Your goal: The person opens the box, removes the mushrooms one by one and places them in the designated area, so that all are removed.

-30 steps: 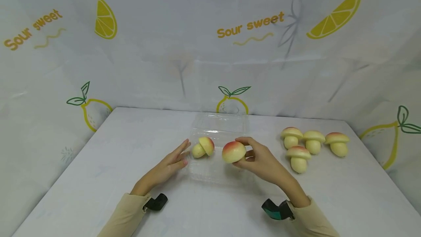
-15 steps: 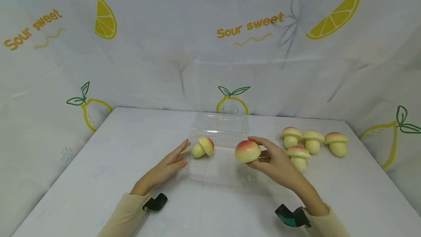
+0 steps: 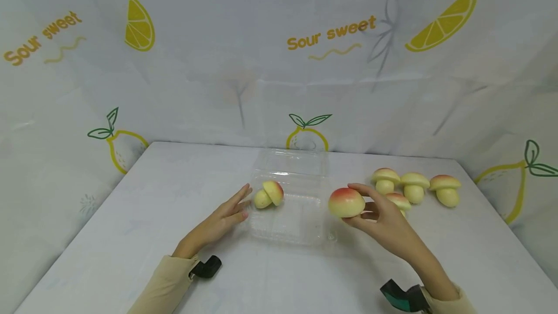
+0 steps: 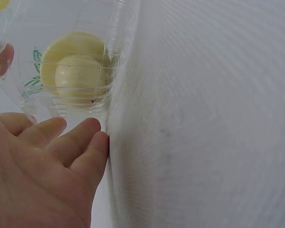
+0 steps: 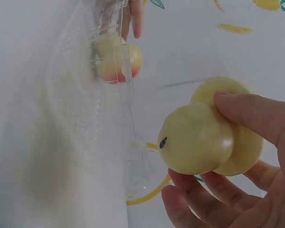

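Note:
My right hand (image 3: 388, 222) holds a toy mushroom (image 3: 346, 202) with a red-tinged, pale yellow cap, raised just off the right side of a clear plastic clamshell box (image 3: 289, 229). In the right wrist view, the thumb lies over the cap of that mushroom (image 5: 197, 140), and its stem points away from the palm. Another mushroom (image 3: 269, 195) lies tilted inside the box at its left end. My left hand (image 3: 213, 227) is at the box's left wall, fingers extended; in the left wrist view the fingertips (image 4: 92, 124) are close to the ribbed plastic.
Several similar mushrooms (image 3: 415, 188) stand caps-up at the right of the white table (image 3: 131, 236); my right hand partly covers the nearest one (image 3: 398, 201). The box's lid (image 3: 292, 163) lies folded back toward the lemon-printed cloth (image 3: 205, 62) behind.
My right hand has moved to the right with the mushroom, from above the box to beyond its right edge. The left hand and the mushroom in the box have stayed put.

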Demonstrator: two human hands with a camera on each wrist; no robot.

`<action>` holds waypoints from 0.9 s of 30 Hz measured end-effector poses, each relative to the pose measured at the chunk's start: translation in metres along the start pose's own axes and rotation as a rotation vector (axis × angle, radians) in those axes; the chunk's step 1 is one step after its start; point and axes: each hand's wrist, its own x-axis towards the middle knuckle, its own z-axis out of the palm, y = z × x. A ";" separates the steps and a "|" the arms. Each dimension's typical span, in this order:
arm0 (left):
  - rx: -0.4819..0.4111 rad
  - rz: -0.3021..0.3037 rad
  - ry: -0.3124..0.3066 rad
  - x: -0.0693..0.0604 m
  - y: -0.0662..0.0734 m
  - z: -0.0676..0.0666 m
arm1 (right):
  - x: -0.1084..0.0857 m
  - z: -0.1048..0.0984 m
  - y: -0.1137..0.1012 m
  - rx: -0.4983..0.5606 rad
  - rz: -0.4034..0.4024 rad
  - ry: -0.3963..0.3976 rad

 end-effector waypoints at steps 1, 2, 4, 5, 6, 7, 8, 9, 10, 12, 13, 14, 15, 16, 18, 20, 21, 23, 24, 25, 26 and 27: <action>-0.001 0.000 0.000 0.000 0.000 0.000 | -0.001 -0.001 0.001 -0.017 0.005 0.009; -0.002 -0.001 0.000 0.000 0.000 0.000 | -0.003 -0.003 0.001 -0.029 0.012 0.014; -0.009 -0.001 -0.003 0.001 -0.001 0.000 | -0.006 -0.006 0.002 -0.044 0.023 0.021; -0.012 -0.002 -0.004 0.001 -0.001 0.000 | -0.007 -0.007 0.003 -0.053 0.028 0.023; -0.014 -0.001 -0.004 0.001 -0.001 0.000 | -0.007 -0.008 0.004 -0.061 0.032 0.025; -0.016 -0.002 -0.005 0.001 -0.001 0.000 | -0.008 -0.010 0.004 -0.063 0.033 0.028; -0.016 -0.003 -0.005 0.001 -0.001 0.000 | -0.009 -0.012 0.005 -0.064 0.035 0.029; -0.016 -0.004 -0.005 0.001 -0.002 0.000 | -0.009 -0.014 0.006 -0.063 0.037 0.031; -0.015 -0.005 -0.005 0.001 -0.002 0.000 | -0.010 -0.017 0.006 -0.067 0.041 0.033; -0.012 -0.006 -0.006 0.001 -0.002 0.000 | -0.011 -0.023 0.007 -0.075 0.051 0.040; -0.014 -0.010 -0.005 0.001 -0.001 0.000 | -0.012 -0.026 0.008 -0.079 0.054 0.040; -0.015 -0.013 -0.005 0.002 -0.001 0.000 | -0.013 -0.030 0.008 -0.090 0.062 0.044; -0.017 -0.014 -0.005 0.002 0.000 0.001 | -0.014 -0.034 0.009 -0.097 0.073 0.046; -0.018 -0.017 -0.005 0.002 0.000 0.001 | -0.014 -0.039 0.010 -0.113 0.079 0.052; -0.024 -0.022 -0.004 0.001 0.001 0.001 | -0.016 -0.047 0.014 -0.129 0.094 0.058; -0.026 -0.025 -0.002 0.001 0.001 0.001 | -0.017 -0.056 0.018 -0.145 0.128 0.065; -0.028 -0.026 -0.003 0.001 0.002 0.001 | -0.017 -0.060 0.021 -0.152 0.137 0.068; -0.028 -0.027 -0.002 0.001 0.002 0.001 | -0.018 -0.068 0.027 -0.168 0.156 0.075; -0.025 -0.028 -0.002 0.001 0.002 0.000 | -0.018 -0.071 0.030 -0.178 0.167 0.079; -0.020 -0.026 -0.002 0.000 0.002 0.000 | -0.018 -0.073 0.032 -0.184 0.171 0.080; -0.016 -0.025 -0.002 0.000 0.001 0.000 | -0.018 -0.075 0.034 -0.187 0.170 0.082; -0.013 -0.024 -0.002 0.000 0.001 0.000 | -0.018 -0.077 0.036 -0.191 0.168 0.084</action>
